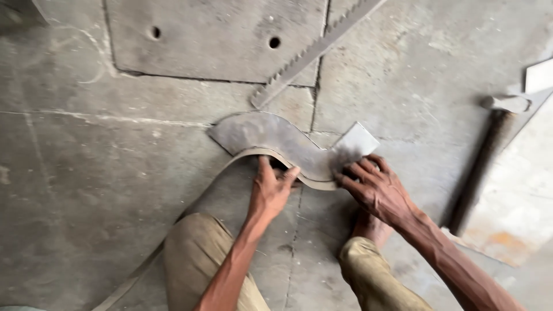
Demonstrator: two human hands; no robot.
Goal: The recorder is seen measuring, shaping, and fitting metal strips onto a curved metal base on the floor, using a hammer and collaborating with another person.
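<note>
Pressing curved metal template, both hands flat

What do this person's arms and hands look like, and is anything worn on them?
Both arms are bare from the frame edge to the fingertips: no sleeves show. The left hand and right hand wear no gloves, rings or watch. The forearms are lean. Below them, khaki trousers cover the knees.

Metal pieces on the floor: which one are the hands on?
The curved, wavy-edged plate, under the left hand and right hand. The toothed strip lies straight above it, untouched; the hammer lies off to the right.
</note>
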